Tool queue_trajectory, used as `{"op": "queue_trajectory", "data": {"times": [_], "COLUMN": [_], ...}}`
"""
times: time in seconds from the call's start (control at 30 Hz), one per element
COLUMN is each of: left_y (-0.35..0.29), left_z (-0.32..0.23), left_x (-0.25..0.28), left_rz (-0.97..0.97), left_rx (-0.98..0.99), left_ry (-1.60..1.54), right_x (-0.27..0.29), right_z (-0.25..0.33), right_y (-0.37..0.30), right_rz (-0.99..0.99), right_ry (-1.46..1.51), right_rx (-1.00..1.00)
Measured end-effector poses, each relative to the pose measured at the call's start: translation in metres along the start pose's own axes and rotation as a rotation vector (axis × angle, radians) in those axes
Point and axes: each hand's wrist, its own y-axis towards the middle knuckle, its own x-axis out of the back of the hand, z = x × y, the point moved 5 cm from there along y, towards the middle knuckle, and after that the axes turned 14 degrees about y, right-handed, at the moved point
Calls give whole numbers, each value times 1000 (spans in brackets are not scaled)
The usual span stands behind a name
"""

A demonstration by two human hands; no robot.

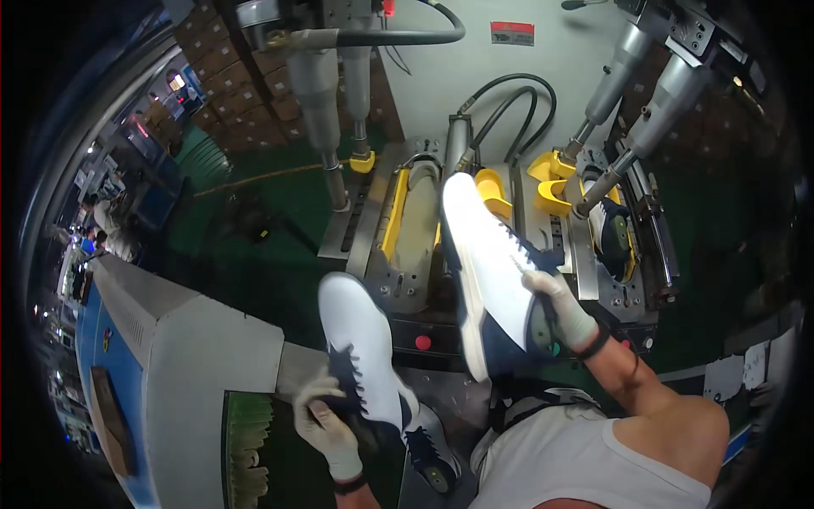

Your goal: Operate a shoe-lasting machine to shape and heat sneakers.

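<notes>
My right hand (561, 310), in a pale glove, grips a white and navy shoe (487, 263) at its lace area and collar; the toe points up and away. On the left, a second white and navy shoe (363, 339) hangs toe-up by my gloved left hand (326, 427), whose curled fingers are at its dark tongue and collar. Its heel and part of the grip are blurred or hidden. Below it rests a third shoe (431, 450), mostly dark from here. Another shoe (612, 236) sits in the right-hand station of the press, partly behind a metal rod.
Ahead stands a press with a left bay (415, 225), yellow pads (553, 197), slanted cylinders (653, 110) and black hoses (526, 93). A red button (423, 343) is on its front. To my left is a grey machine housing (212, 348); stacked cartons (225, 76) stand beyond.
</notes>
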Motion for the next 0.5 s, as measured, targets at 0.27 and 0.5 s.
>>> {"op": "queue_trajectory", "data": {"times": [0.27, 0.5], "left_y": [-188, -330], "left_z": [57, 125], "left_x": [81, 126], "left_rz": [351, 232], "left_rx": [708, 1050], "left_ry": [590, 369], "right_x": [-75, -137], "right_z": [-21, -38], "right_y": [220, 286], "right_rz": [16, -90], "right_ry": [-275, -771], "right_rx": [-82, -289]}}
